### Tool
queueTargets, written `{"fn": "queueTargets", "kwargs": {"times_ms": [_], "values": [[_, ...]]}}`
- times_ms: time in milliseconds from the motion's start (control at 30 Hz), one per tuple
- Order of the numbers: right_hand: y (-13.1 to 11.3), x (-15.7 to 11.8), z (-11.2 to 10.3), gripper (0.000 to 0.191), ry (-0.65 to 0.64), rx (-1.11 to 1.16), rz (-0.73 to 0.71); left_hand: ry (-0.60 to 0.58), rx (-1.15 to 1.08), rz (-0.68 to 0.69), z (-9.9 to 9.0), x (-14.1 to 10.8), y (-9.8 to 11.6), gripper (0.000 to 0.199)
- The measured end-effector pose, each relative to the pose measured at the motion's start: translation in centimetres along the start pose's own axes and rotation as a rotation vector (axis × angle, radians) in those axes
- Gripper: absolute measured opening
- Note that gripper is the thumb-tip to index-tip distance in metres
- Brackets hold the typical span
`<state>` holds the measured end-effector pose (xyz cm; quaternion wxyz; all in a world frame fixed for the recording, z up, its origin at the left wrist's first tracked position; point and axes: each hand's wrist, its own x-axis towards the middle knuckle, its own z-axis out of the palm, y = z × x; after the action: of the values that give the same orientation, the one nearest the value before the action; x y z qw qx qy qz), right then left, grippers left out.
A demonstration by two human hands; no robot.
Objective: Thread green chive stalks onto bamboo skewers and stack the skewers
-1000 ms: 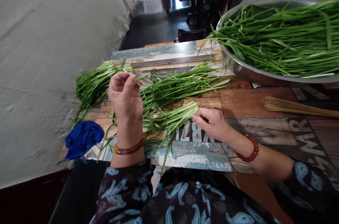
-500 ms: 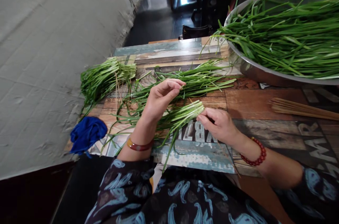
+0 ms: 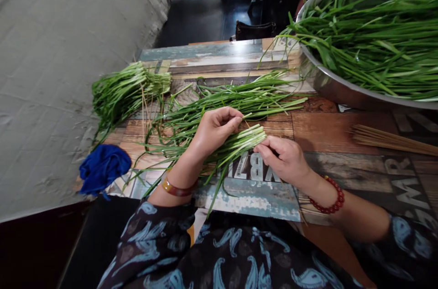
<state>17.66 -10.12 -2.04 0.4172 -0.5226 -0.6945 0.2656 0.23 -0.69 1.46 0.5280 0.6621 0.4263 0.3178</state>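
Chive bunch (image 3: pixel 247 139), one: lying near the tabletop's near edge; long axis slanting from pale stem ends at right to leaves at left.
Right hand (image 3: pixel 283 157): nearer the stem ends, thumb and fingers closed on them from the right.
Left hand (image 3: pixel 218 127): across the leaves, fingertips pinching a pale chive stalk (image 3: pixel 247 116) just beyond the stem ends.
Tabletop (image 3: pixel 325 126): plank-patterned. Loose chives (image 3: pixel 236 98) mid-table; stacked chives (image 3: pixel 119 90) at the left edge; blue cloth (image 3: pixel 104 168), near-left corner; steel basin (image 3: pixel 320 83), far-right corner; skewers (image 3: pixel 386 138), toward the right edge.
Room: grey wall (image 3: pixel 68 52) along the left edge; dark floor (image 3: pixel 195 18) beyond the far edge.
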Motion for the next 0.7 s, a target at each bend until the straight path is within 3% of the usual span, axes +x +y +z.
{"fn": "queueTargets", "kwargs": {"times_ms": [700], "values": [[-0.04,0.09,-0.09,0.020,-0.017,0.016,-0.003,-0.079,-0.268,-0.133,0.18,-0.09,-0.14,0.029]]}}
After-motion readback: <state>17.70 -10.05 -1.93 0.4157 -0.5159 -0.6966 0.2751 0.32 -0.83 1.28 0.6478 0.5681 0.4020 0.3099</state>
